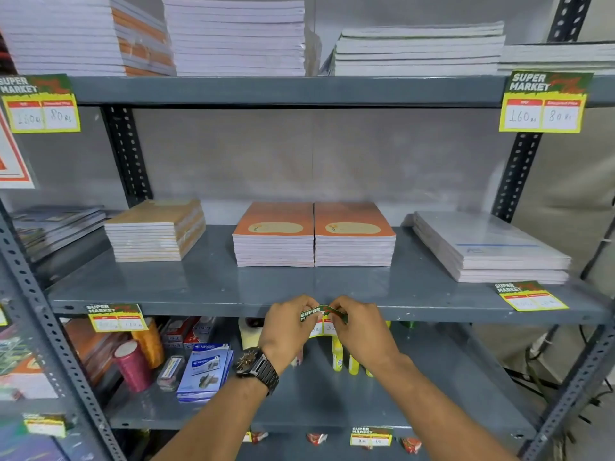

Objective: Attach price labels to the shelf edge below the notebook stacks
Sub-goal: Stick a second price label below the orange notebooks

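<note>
Head camera is looking at a grey metal shelving unit, where both of a person's hands are meeting at the front edge of the middle shelf [213, 307]. The left hand [286, 327], with a dark wristwatch [258, 367] on its wrist, and the right hand [361, 327] are each pinching one end of a price label [323, 315]; both grips are closing on it with fingertips and thumbs. The label's green top strip is lying against the shelf edge, directly below the pair of orange-covered notebook stacks [314, 236], and its yellow and white lower part is hanging down between the hands, partly hidden by them.

Two more labels are already sitting on this same edge: one at the left [116, 317], below the tan notebook stack [156, 231], and one at the right [530, 296], just in front of the wrapped white stack [489, 247]. On the upper shelf edge, larger labels are hanging at the left [40, 103] and at the right [545, 101], beneath tall white notebook piles [234, 36].

On the lower shelf, a blue stapler box [206, 371], a pink spool [131, 364] and yellow bottles [346, 357] are standing behind the forearms.
</note>
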`<state>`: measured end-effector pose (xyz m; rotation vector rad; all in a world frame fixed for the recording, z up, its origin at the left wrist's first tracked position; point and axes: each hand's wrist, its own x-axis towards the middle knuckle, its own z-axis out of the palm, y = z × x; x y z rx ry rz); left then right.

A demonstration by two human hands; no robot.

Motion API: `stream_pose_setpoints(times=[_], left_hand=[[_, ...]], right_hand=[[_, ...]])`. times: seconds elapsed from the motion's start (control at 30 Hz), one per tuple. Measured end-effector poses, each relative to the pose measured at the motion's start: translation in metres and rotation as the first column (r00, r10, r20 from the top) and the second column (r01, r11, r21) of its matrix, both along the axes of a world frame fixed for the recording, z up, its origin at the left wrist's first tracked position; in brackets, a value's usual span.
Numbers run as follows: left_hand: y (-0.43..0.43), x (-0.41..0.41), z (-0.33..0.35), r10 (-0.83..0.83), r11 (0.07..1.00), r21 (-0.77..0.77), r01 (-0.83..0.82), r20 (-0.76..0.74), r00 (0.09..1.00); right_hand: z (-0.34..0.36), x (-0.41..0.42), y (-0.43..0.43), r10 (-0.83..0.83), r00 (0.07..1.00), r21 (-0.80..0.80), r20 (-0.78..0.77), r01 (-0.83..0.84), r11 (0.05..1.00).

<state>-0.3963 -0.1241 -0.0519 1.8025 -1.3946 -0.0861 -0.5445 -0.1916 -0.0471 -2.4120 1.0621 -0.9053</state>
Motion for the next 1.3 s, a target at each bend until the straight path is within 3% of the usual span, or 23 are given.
stream_pose_setpoints(times=[0.33, 0.63, 0.97, 1.13, 1.3], left_hand=[[-0.004, 0.003, 0.001, -0.026, 1.000, -0.004, 0.028, 0.168, 0.985], [-0.004, 0.018, 0.015, 0.097, 0.991, 0.035, -0.126, 0.447, 0.889], [0.007, 0.018, 0.014, 0.064, 0.987, 0.108, -0.120, 0.422, 0.904], [0.007, 0.020, 0.012, 0.071, 0.989, 0.085, -0.118, 0.427, 0.902], [0.009, 0.024, 0.007, 0.057, 0.995, 0.045, -0.086, 0.445, 0.894]], right_hand=[[-0.004, 0.007, 0.002, -0.069, 0.998, -0.076, -0.004, 0.068, 0.995], [0.000, 0.003, -0.007, -0.216, 0.965, -0.286, -0.146, 0.168, 0.943], [-0.001, 0.015, -0.001, -0.287, 0.939, -0.322, -0.189, 0.217, 0.922], [-0.001, 0.010, -0.005, -0.235, 0.959, -0.297, -0.159, 0.181, 0.937], [-0.006, 0.014, -0.002, -0.295, 0.935, -0.365, -0.198, 0.209, 0.907]])
